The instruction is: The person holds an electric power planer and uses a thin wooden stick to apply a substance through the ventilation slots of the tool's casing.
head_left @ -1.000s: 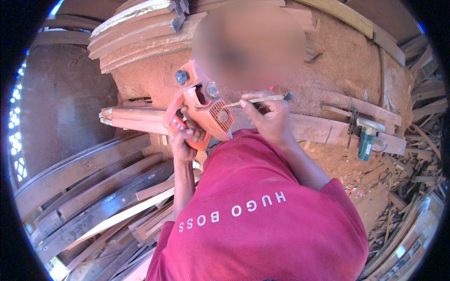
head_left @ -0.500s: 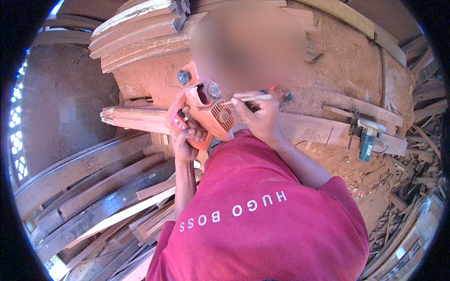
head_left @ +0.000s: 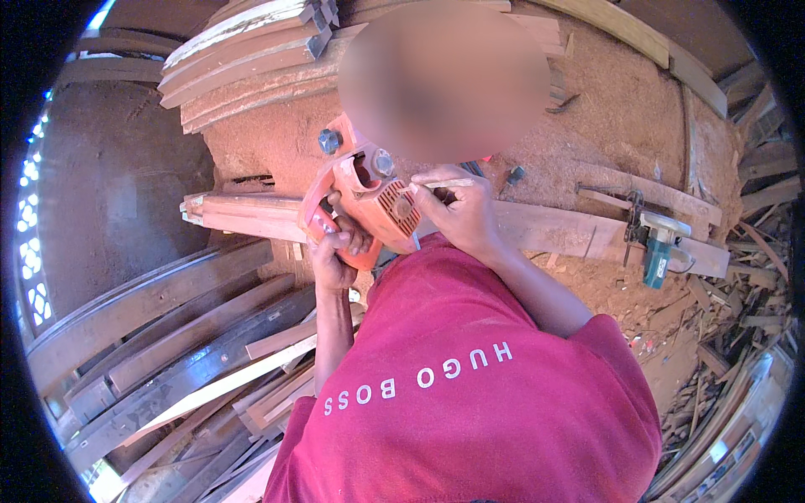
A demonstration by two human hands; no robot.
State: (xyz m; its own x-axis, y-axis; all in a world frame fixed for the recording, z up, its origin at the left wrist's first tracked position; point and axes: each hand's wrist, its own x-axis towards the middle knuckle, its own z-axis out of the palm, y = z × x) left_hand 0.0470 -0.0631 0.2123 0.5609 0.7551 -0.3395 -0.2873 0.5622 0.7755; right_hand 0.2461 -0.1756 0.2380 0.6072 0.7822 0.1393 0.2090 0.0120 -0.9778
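Note:
An orange electric planer (head_left: 377,205) is held tilted just beyond my shirt front. My left hand (head_left: 337,256) has its fingers wrapped round the planer's rear handle. A dark round knob (head_left: 329,141) stands out at its far end, and a round opening (head_left: 364,171) shows in its side. My right hand (head_left: 464,216) pinches a thin, pale wooden stick (head_left: 449,183). The stick's tip is by the slotted vent (head_left: 401,208) on the planer's body; whether it goes into a slot is too small to tell.
A long plank (head_left: 558,228) lies across the sawdust behind my hands. On its right end rests a teal power tool (head_left: 658,260). Boards are stacked at the far left (head_left: 243,63) and near left (head_left: 197,344). Wood scraps (head_left: 696,386) pile up at right. A blurred patch hides the top middle.
The stick in my right hand has swung a little, its outer end now lower and closer to the planer. My left hand and the planer have hardly moved.

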